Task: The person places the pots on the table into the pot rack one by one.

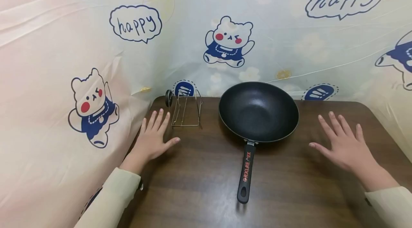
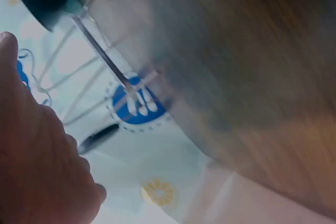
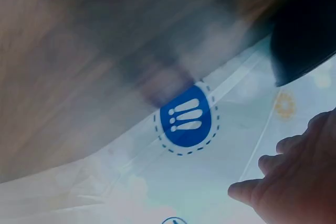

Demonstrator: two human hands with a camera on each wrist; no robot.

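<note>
A black frying pan [image 1: 257,111] sits on the table, its handle with red lettering pointing toward the person. To its left, at the back of the table, stands a wire rack [image 1: 186,125] with a dark round piece [image 1: 168,98] on its left side. My left hand [image 1: 154,142] is spread flat, palm down, just in front of the rack and holds nothing. On the pan's right, my right hand [image 1: 346,147] is likewise spread with straight fingers and holds nothing. Both wrist views show the hands apart from the pan and rack.
The brown wooden table [image 1: 199,178] has rounded back corners. A pale curtain [image 1: 273,42] printed with bears and "happy" bubbles hangs behind it and along both sides, close to the table's left edge.
</note>
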